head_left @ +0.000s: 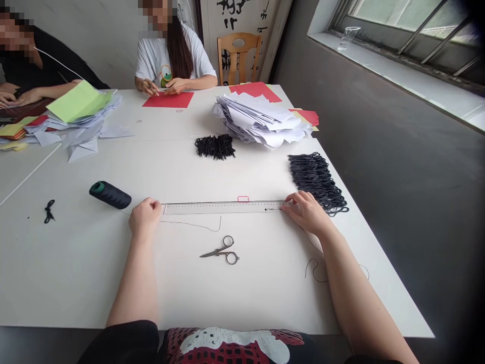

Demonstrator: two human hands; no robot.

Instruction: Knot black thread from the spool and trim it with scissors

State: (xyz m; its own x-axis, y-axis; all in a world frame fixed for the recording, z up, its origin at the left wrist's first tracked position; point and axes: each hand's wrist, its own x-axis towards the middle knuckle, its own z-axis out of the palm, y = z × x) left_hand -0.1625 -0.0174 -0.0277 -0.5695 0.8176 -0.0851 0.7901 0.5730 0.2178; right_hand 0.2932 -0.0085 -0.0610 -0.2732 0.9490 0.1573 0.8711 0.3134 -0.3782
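Note:
A clear ruler point(215, 208) lies flat on the white table, with a dark thread point(200, 203) stretched along its far edge. At the ruler's left end, my left hand point(145, 216) is closed in a pinch on the thread. My right hand point(307, 212) rests over the right end, fingers pinched on the thread; its loose tail curls on the table beside my right forearm. Small metal scissors point(222, 251) lie partly spread between my arms. Behind my left hand is a black thread spool point(111, 195) on its side. Another loose thread end curves in front of the ruler.
Bundles of black looped cords point(316, 182) lie beyond my right hand, with a smaller bunch point(215, 146) farther back. A tall paper stack point(261, 121) stands behind them. A knotted black cord point(49, 211) is at left. Two people sit across the table, one over red paper point(168, 100).

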